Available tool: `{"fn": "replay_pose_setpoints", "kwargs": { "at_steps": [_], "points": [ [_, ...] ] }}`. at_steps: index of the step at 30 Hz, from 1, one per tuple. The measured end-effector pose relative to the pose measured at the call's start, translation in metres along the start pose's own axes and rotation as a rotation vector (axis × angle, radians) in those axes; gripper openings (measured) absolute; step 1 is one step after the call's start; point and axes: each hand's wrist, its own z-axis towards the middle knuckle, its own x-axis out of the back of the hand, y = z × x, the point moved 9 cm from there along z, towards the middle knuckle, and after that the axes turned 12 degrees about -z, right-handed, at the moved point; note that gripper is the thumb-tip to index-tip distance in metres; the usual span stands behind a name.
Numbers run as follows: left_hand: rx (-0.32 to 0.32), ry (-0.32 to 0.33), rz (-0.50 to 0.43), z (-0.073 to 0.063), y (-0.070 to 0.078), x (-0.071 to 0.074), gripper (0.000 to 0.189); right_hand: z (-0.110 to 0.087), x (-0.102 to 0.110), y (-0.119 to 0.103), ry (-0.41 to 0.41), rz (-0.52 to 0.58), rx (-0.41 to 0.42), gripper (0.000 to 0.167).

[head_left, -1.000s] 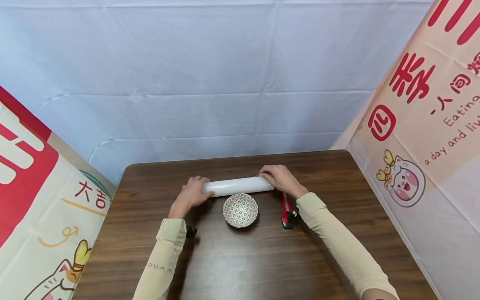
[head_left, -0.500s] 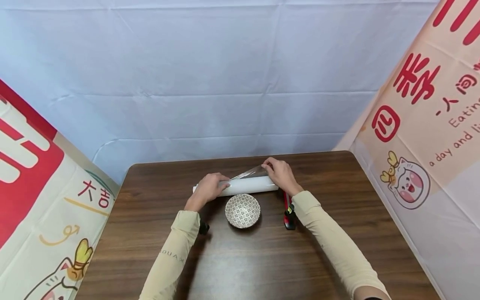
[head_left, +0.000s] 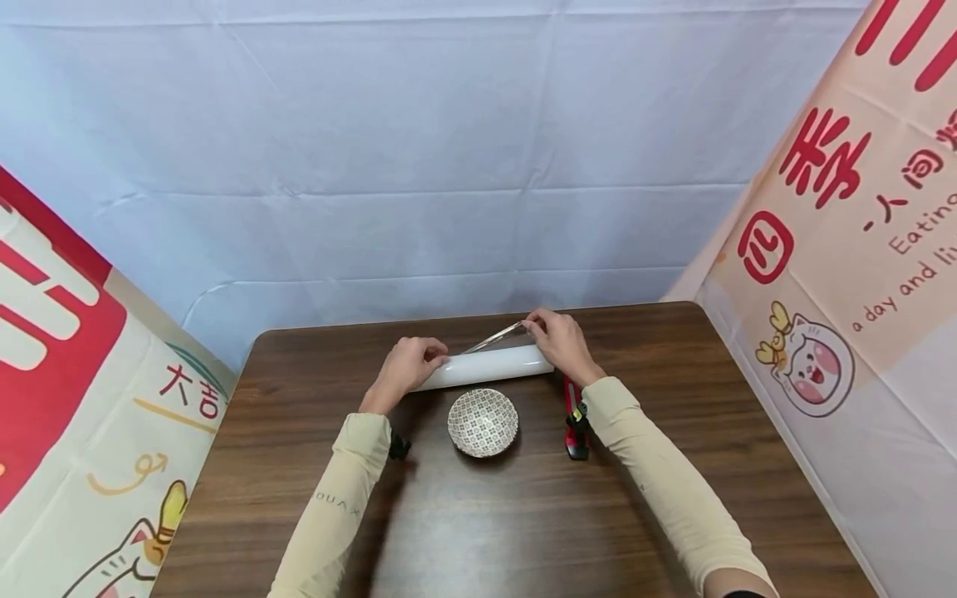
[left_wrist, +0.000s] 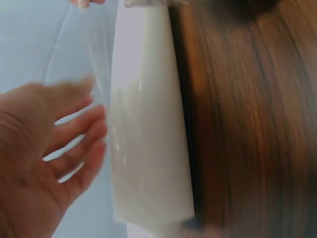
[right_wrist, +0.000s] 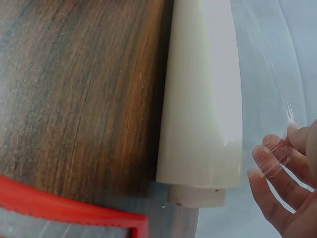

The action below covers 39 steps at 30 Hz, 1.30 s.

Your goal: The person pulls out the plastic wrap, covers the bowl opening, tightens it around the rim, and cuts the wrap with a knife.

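Roll of cling film: lies lengthwise from left to right on far part of wooden table, just behind patterned bowl. Very close to near bowl rim; cannot tell whether touching. Pale core protruding at right end.

Progress, by judgement: early in drawing film off roll. Done: free edge of clear film lifted on right side, rising behind roll as thin shiny strip. Left, probably: freeing same edge on left side, then drawing out a longer sheet. No film over bowl. Red utility knife near right end of roll, unheld; no cut visible in film.

Right hand: above and behind right end of roll. Thumb and index finger together, clamped on film edge; clear film lying over fingertips in right wrist view. Other fingers loosely bent, gaps between.

Left hand: at left part of roll. Fingers apart and slightly bent, thumb separate from index finger. Fingertips at roll's far side, near or touching; too blurred to tell which. No grip visible on roll or film.
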Motion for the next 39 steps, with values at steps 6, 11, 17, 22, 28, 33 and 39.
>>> {"fn": "replay_pose_setpoints", "kwargs": {
  "at_steps": [6, 11, 17, 22, 28, 33, 39],
  "points": [
    [-0.004, 0.005, 0.052, -0.019, -0.014, 0.006, 0.023, 0.000, 0.003, -0.001, 0.004, 0.001, -0.010, 0.020],
    [-0.049, 0.081, 0.104, -0.032, -0.019, 0.011, 0.009, -0.002, 0.002, -0.001, -0.029, 0.024, -0.029, 0.020],
    [-0.309, 0.109, 0.366, -0.037, 0.000, -0.002, 0.013, -0.005, 0.003, 0.000, -0.026, 0.040, -0.031, 0.020],
    [-0.382, 0.200, 0.509, -0.035, 0.007, 0.002, 0.010, -0.005, 0.005, 0.001, -0.027, 0.039, -0.029, 0.019],
    [-0.319, 0.221, 0.512, -0.028, 0.006, 0.009, 0.009, -0.002, 0.006, 0.001, -0.036, 0.037, -0.029, 0.020],
    [-0.143, 0.160, 0.287, -0.024, -0.012, 0.014, 0.013, 0.001, 0.008, -0.001, -0.035, 0.057, -0.037, 0.022],
    [0.004, 0.058, 0.120, -0.037, -0.036, 0.017, 0.054, -0.001, 0.007, 0.000, -0.030, 0.049, -0.049, 0.021]
  ]
}}
